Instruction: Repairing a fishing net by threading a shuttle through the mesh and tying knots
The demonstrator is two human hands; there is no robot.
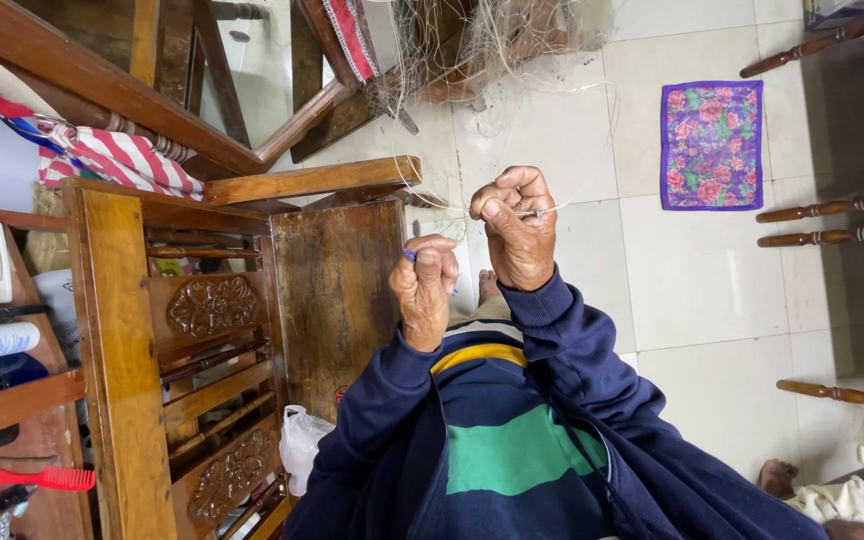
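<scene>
Seen from above, the person's left hand (424,290) is curled shut, pinching a small blue tool (409,255), while the right hand (517,225), raised a little farther away, is closed on a thin pale line (562,208) that trails off to a tangled fishing net (492,45) at the far end of the tiled floor (697,270). The taut line could slip from the pinch or snag in the tangle. It is nearly invisible against the tiles, and the tool is mostly hidden by fingers.
</scene>
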